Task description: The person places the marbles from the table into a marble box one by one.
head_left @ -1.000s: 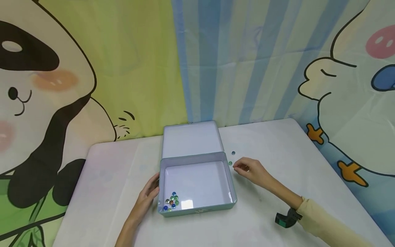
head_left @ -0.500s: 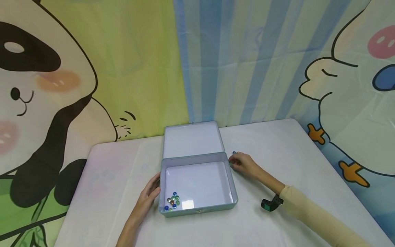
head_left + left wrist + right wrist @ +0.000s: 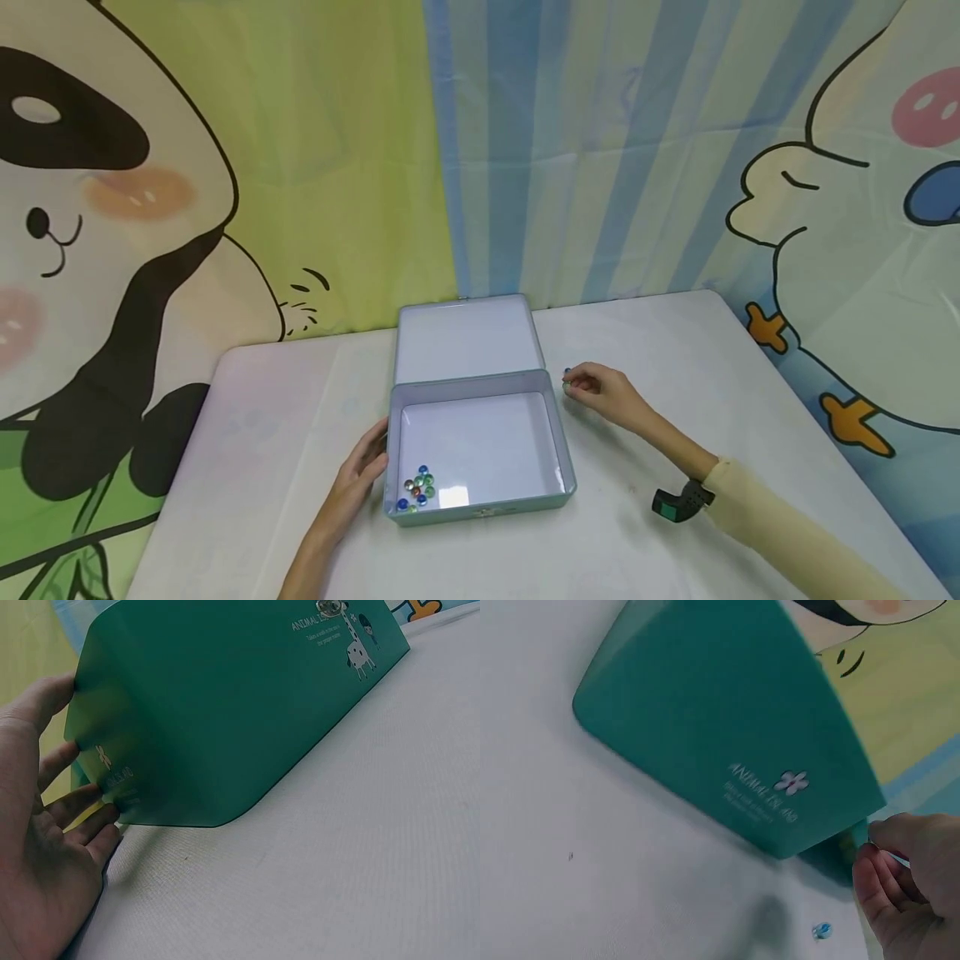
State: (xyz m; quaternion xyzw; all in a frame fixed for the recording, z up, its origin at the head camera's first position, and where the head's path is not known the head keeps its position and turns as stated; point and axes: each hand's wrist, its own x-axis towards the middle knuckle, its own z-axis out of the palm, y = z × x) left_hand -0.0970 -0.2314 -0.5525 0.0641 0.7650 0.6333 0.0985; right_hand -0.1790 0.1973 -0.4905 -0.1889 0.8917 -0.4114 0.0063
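A hinged tin box (image 3: 480, 510), green outside and pale inside, stands on the table with its lid (image 3: 465, 340) laid back. Several glass marbles (image 3: 418, 481) lie in its near left corner. My left hand (image 3: 354, 479) rests against the box's left side; in the left wrist view its fingertips (image 3: 105, 814) touch the green wall. Beyond the box's right side, my right hand (image 3: 609, 395) pinches a green marble (image 3: 567, 386) between thumb and fingers, mostly covered in the right wrist view. Near those fingers a blue marble (image 3: 822, 931) lies on the table.
The white table (image 3: 675, 350) runs back to a curtain wall (image 3: 570, 150) with cartoon animals. A black wrist device (image 3: 681, 502) hangs below the right sleeve.
My right hand has reached to the box's right edge, taken hold of the green marble and drawn slightly back to the right, close to the blue marble. My left hand stays in place.
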